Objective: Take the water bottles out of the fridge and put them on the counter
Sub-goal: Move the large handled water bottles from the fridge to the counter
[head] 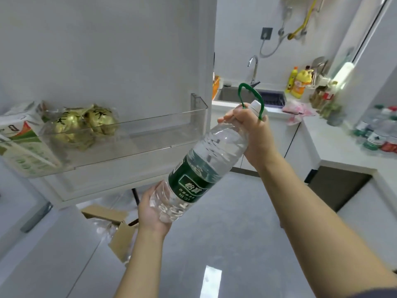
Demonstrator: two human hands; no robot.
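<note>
Hands [254, 134] hold clear, green-labelled water bottle [199, 168] tilted.

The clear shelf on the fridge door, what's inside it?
A green-and-white carton at the left end of the door shelf and gold-wrapped packets in a clear bag beside it. The carton's far side runs out of frame, so anything behind it cannot be seen.

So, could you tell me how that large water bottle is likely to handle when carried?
Probably heavy: the water bottle looks nearly full, and the left hand and right hand both hold it. Its clear plastic wall may flex. Round-bodied, it could roll if laid down.
</note>
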